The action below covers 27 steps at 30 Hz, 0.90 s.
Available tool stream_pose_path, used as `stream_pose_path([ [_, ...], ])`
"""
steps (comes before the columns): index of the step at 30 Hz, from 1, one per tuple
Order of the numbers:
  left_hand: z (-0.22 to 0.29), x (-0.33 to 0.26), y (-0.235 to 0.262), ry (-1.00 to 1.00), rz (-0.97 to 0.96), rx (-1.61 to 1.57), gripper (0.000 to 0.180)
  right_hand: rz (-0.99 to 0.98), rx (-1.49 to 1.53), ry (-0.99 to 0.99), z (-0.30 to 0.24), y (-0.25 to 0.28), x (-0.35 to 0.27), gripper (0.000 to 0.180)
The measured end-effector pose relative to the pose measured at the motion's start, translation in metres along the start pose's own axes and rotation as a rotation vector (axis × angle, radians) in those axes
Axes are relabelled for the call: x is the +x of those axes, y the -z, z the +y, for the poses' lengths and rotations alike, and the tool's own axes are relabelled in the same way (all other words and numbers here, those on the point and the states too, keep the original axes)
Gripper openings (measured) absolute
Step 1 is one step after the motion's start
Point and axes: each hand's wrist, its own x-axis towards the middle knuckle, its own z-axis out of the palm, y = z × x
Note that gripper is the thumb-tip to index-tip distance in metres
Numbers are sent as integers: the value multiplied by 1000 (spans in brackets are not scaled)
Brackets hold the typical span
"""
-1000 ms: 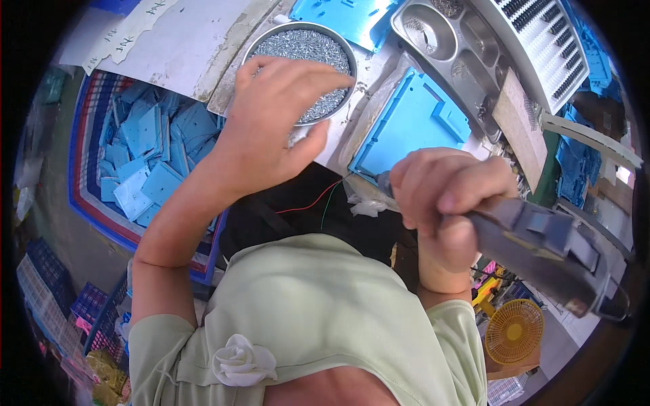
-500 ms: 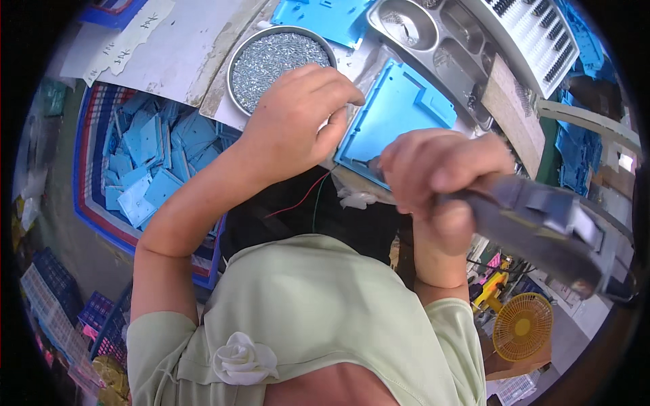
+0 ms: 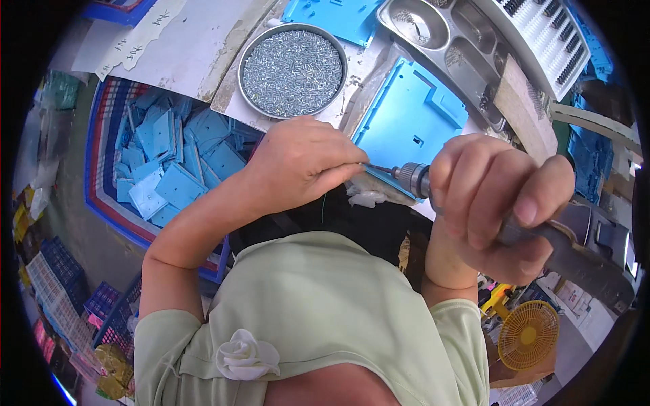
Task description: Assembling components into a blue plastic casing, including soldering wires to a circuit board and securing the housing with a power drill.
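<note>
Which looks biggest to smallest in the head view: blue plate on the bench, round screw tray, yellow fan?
1. Blue plate, largest.
2. Round screw tray, a little smaller.
3. Yellow fan, smallest, though it sits far below at the fisheye rim, so its real size is unsure.

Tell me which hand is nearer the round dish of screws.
Left. The left hand sits just below the round dish of screws; the right hand, gripping the power screwdriver, is farther off to the right.

One round screw pan (image 3: pixel 292 71), one steel compartment tray (image 3: pixel 452 42), one yellow fan (image 3: pixel 527 335)
</note>
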Motion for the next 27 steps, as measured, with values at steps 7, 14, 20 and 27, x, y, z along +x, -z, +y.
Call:
stream_pose_path([
  [7,-4,-6,-2,-79,-22,187,28,83,-30,-75,4,-17,1,27],
  [14,-9,2,36,36,-20,198,65,267,-11,-122,27,-33,-11,29],
  [20,-33,5,21,-1,169,216,56,134,-270,-134,42,-40,-9,30],
  [27,-34,44,-8,-141,96,199,39,136,-287,-144,25,-27,-15,25],
])
